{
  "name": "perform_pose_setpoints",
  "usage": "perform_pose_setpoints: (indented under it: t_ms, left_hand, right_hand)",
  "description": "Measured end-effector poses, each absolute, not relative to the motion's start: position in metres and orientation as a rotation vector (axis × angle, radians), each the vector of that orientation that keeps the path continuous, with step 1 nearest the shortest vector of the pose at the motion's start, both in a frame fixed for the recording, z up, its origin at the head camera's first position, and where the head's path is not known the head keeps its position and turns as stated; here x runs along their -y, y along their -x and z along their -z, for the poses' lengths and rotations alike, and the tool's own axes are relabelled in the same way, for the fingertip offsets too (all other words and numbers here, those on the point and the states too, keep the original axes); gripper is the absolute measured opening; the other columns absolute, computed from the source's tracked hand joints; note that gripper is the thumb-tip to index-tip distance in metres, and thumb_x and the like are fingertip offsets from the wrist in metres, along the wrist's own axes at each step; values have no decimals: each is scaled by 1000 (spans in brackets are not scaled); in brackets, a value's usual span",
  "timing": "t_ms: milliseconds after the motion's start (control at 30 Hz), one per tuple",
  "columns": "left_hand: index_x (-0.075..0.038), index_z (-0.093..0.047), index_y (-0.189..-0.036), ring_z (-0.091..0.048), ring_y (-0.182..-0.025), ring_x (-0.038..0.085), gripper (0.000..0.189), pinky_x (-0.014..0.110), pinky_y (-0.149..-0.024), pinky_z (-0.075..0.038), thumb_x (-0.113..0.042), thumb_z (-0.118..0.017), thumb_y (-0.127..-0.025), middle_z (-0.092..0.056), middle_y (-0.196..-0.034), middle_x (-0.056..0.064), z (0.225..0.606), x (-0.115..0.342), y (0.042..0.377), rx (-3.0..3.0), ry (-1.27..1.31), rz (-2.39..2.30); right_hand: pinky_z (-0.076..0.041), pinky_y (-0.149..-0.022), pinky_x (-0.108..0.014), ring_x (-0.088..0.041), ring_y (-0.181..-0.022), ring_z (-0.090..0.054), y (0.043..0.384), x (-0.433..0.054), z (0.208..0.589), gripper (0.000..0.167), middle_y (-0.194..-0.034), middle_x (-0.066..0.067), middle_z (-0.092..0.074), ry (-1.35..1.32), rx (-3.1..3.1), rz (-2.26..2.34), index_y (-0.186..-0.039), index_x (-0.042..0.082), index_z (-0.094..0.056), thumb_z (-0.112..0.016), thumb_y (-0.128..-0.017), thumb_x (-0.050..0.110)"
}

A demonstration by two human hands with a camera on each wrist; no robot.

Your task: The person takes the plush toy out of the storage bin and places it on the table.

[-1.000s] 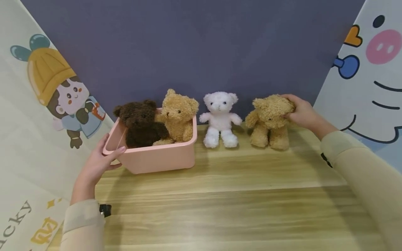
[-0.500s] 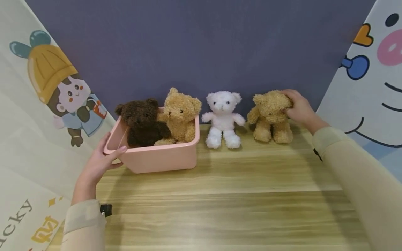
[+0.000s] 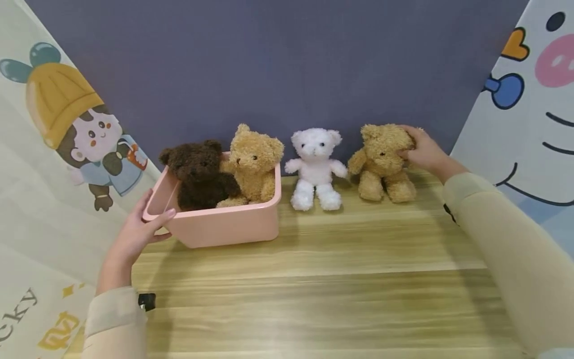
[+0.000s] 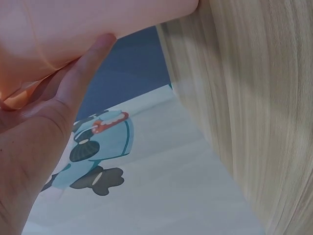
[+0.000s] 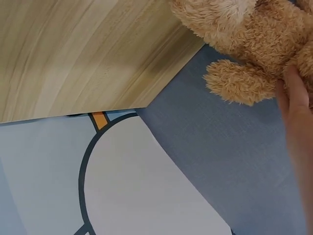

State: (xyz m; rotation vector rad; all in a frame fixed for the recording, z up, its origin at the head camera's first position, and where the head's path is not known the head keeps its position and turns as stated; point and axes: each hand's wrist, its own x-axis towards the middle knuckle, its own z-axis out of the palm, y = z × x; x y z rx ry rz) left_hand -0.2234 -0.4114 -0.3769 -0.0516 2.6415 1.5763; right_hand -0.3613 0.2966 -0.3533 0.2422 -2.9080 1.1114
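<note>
My left hand [image 3: 134, 232] grips the left front corner of a pink plastic bin [image 3: 228, 227], thumb over the rim. In the left wrist view the bin's wall [image 4: 112, 17] fills the top, with fingers beneath its edge. Inside the bin sit a dark brown teddy bear [image 3: 199, 174] and a tan teddy bear [image 3: 255, 162]. To the right, my right hand [image 3: 423, 149] holds another tan teddy bear [image 3: 383, 159] by the side of its head. That bear sits against the back wall, its legs on the table. Between it and the bin sits a white teddy bear [image 3: 316, 169].
The wood-grain table [image 3: 305, 304] runs along a dark blue back wall [image 3: 287, 65]. Side panels with cartoon prints stand at left [image 3: 27, 164] and right [image 3: 506, 144]. The bin stands close to the left panel.
The right hand has shifted the held tan bear back toward the wall, and its face has lifted and turned more to the front. The left hand stays on the bin.
</note>
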Motion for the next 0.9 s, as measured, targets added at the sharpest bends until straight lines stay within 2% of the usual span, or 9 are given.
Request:
perform_pose_setpoints:
  t_ms: [67, 133, 233, 333, 533, 600, 667, 767, 900]
  left_hand:
    - [-25, 18, -170, -49, -142, 32, 102, 37, -89, -69, -43, -62, -108, -7, -176, 31, 376, 414, 224, -2649, 49, -1569]
    - [-25, 18, -170, -50, -141, 30, 103, 38, -90, -68, -43, -62, -108, -8, -175, 31, 376, 414, 224, -2645, 44, -1573]
    - [-26, 17, -170, -49, -142, 33, 103, 38, -90, -68, -42, -62, -108, -8, -175, 31, 377, 413, 224, -2632, 37, -1590]
    - [-26, 17, -170, -50, -141, 32, 103, 39, -90, -68, -42, -63, -108, -8, -175, 31, 376, 412, 222, -2629, 37, -1598]
    - [-26, 15, -171, -59, -114, -1, 103, 39, -90, -68, -41, -64, -107, -6, -175, 31, 374, 412, 222, -2619, 40, -1617]
    - [-27, 16, -171, -61, -120, 6, 103, 38, -90, -68, -41, -63, -107, -5, -176, 31, 374, 413, 222, -2619, 47, -1615]
    - [-28, 17, -170, -59, -133, 24, 102, 39, -90, -68, -42, -63, -108, -4, -176, 30, 375, 413, 223, -2621, 50, -1611]
    - [-29, 18, -170, -41, -150, 46, 101, 40, -90, -68, -42, -61, -108, -3, -177, 29, 376, 413, 224, -2613, 51, -1614]
    - [-28, 19, -169, -34, -153, 50, 102, 40, -90, -68, -43, -61, -108, -2, -177, 28, 378, 412, 223, -2601, 53, -1620]
  right_hand:
    - [-55, -102, -65, -51, -139, -49, 365, -295, 354, 80, -177, -26, -11, -231, 2923, -1135, -174, 23, -2, -52, -112, 16]
    - [-49, -109, -69, -52, -152, -34, 367, -294, 352, 80, -178, -25, -6, -208, 2942, -1143, -174, 22, 1, -51, -112, 18]
    - [-42, -114, -74, -55, -158, -21, 368, -293, 350, 81, -179, -23, 3, -177, 2975, -1168, -173, 22, 4, -50, -113, 21]
    - [-45, -113, -72, -55, -152, -32, 368, -292, 347, 81, -177, -28, 2, -167, 3002, -1186, -172, 21, 9, -47, -114, 23]
    - [-54, -105, -65, -52, -136, -51, 372, -289, 346, 80, -176, -32, 3, -190, 3013, -1176, -171, 17, 14, -42, -115, 27]
    - [-54, -103, -65, -53, -138, -47, 375, -287, 346, 79, -175, -33, 2, -207, 2995, -1165, -172, 16, 10, -43, -115, 26]
    - [-52, -102, -66, -54, -144, -39, 377, -286, 346, 77, -174, -34, 4, -217, 2979, -1170, -172, 15, 7, -43, -114, 25]
    - [-42, -110, -74, -58, -158, -10, 380, -285, 346, 76, -172, -34, 19, -197, 2968, -1158, -173, 16, 6, -41, -114, 28]
    - [-25, -118, -83, -60, -158, 14, 381, -286, 347, 76, -169, -34, 30, -150, 2979, -1115, -173, 19, 8, -37, -114, 37]
